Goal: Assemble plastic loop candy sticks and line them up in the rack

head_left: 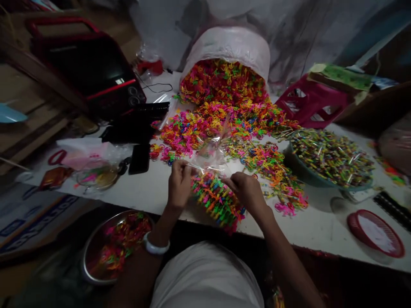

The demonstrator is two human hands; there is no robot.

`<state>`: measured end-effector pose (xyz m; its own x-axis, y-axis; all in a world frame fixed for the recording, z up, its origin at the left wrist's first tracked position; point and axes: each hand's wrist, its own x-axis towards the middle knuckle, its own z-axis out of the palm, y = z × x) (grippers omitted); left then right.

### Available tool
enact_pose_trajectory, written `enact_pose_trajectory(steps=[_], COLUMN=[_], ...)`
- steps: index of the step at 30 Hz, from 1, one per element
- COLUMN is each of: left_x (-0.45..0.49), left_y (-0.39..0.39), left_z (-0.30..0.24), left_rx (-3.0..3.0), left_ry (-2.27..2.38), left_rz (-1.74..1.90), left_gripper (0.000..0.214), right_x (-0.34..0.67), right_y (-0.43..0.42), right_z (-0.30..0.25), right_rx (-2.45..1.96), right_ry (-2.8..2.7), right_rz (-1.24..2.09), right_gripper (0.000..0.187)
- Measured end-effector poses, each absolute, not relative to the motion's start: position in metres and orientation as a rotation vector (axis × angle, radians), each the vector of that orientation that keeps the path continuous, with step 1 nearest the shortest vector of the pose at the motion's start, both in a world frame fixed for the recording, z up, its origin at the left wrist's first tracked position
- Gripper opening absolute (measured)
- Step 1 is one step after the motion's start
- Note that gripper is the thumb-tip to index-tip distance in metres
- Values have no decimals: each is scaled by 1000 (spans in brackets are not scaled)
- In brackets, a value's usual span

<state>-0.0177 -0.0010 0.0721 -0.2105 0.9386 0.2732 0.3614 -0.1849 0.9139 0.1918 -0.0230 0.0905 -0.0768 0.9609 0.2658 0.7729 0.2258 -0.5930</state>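
one clear bag (214,186), filled low; left hand (180,183) and right hand (249,192) pinch its top; loose colourful pile (199,128) lies unbagged.

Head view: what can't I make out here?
In the head view:
Clear plastic bag between the left hand and right hand: blur and glare obscure its opening.
Bright plastic pieces below it: too blurred for exact shapes.
Metal bowl: its lower right side is hidden by the left forearm.
Light blue object: cut off by the left edge.
Small pieces heaped in the teal basin: too small to tell apart.
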Motion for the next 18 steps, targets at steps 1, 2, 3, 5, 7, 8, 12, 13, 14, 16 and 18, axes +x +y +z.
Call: enact_pose_trajectory(steps=[1, 2, 3, 5, 7, 8, 12, 13, 14, 16, 18], left_x=[-11, -3, 7, 28, 40, 41, 0, -17, -33, -59, -69], left_y=[-3, -6, -11, -22, -31, -33, -20, -14, -9, -2, -2], left_z=[73, 73, 73, 72, 68, 65, 48, 42, 37, 29, 26], left_rx=[1485, 1497, 1556, 1763, 2003, 2110, 2273, 2216, 2109, 1850, 1566], left_ry=[1531, 1537, 1555, 1538, 1442, 1421, 1681, 1780, 1888, 2028, 2001], left_rz=[1407, 1413, 1425, 1454, 1462, 1455, 1347, 1304, 1307, 1306, 1324], left_gripper=[12, 13, 13, 13, 14, 15, 14, 16, 17, 19, 23], right_x=[188, 183, 176, 164, 161, 163, 186, 191, 194, 194, 188], right_y=[-24, -25, -26, -23, -18, -16, -10, -10, -8, 0, 17], right_z=[87, 86, 85, 89, 94, 95, 90, 86, 80, 68, 60], right_rx=[-1620, -1622, -1604, -1555, -1552, -1567, -1511, -1467, -1426, -1374, -1342], right_ry=[-1904, -1871, -1812, -1715, -1718, -1739, -1821, -1880, -1965, -2137, -2216], right_rz=[290, 184, 94, -8, -21, -21, -111, -134, -139, -124, -97], right_gripper=[31, 25, 30, 51, 47, 41, 30, 29, 28, 26, 27])
